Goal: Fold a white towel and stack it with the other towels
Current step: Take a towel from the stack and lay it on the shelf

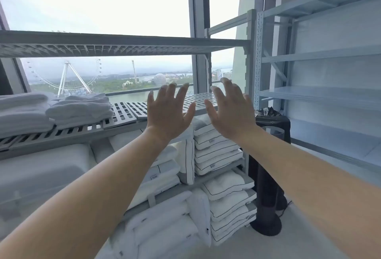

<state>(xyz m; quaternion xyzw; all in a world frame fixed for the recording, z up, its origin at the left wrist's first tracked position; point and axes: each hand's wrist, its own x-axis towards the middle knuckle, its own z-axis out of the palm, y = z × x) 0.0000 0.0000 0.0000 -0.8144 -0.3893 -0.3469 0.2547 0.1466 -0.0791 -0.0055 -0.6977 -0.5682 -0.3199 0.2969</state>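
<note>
My left hand [168, 112] and my right hand [232, 111] are both raised side by side in front of me, fingers spread, palms facing away, holding nothing. They hover over the bare right part of a grey slatted shelf [123, 113]. Folded white towels [79, 109] sit in a stack on that shelf to the left of my hands, with a larger stack [21, 112] at the far left edge. No towel is in either hand.
Below the slatted shelf, lower shelves hold stacked white pillows with dark piping [216, 151] and more bedding [165, 223]. A black cylindrical stand [268, 176] rises on the floor at the right. Pale metal shelving [321, 95] lines the right wall. A large window is behind.
</note>
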